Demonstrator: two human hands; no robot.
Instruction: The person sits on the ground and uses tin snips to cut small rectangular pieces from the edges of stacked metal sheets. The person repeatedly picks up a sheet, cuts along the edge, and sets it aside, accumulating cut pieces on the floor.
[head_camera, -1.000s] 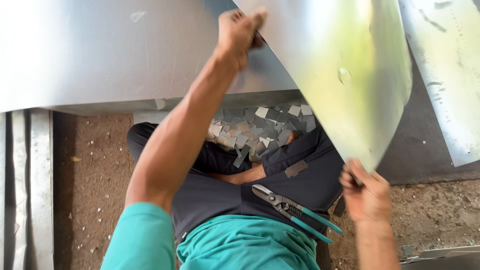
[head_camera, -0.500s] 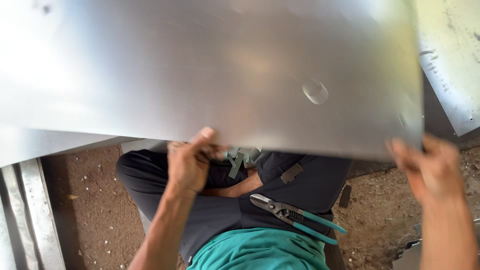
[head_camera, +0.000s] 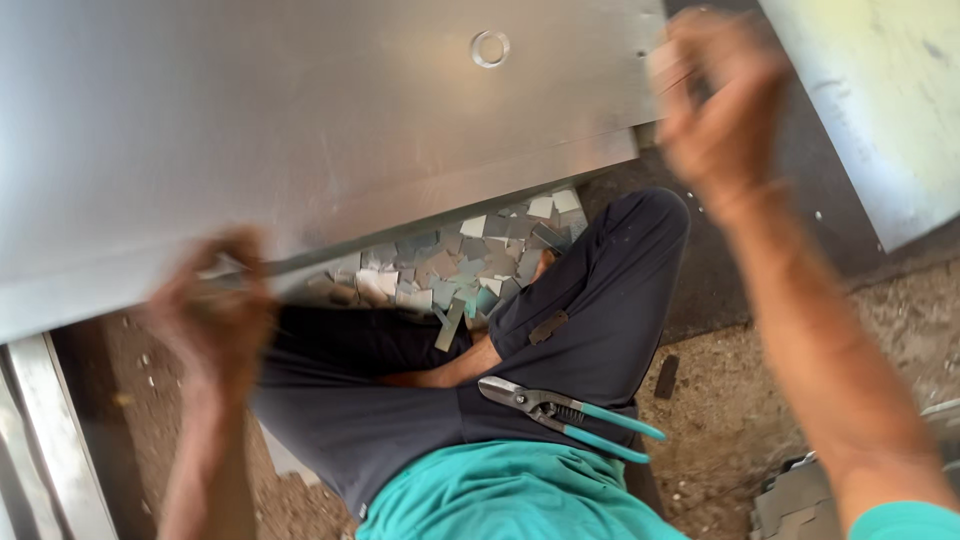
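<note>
A large shiny metal sheet (head_camera: 300, 130) fills the upper left of the head view, lying nearly flat over the ground in front of my crossed legs. My left hand (head_camera: 215, 315), blurred, grips its near edge at the lower left. My right hand (head_camera: 715, 100), also blurred, holds the sheet's right edge near the top. A small round mark (head_camera: 490, 47) shows on the sheet near that hand. Tin snips with teal handles (head_camera: 565, 415) rest on my right thigh, touched by neither hand.
A pile of small cut metal scraps (head_camera: 470, 260) lies on the ground under the sheet's near edge. Another metal sheet (head_camera: 880, 110) lies at the upper right. Metal strips (head_camera: 55, 440) stand at the left edge, and more scraps (head_camera: 800, 500) sit at the bottom right.
The sheet has swung from tilted up on the right to lying flat and farther away. My left hand moved from its top edge to its near edge; my right hand rose.
</note>
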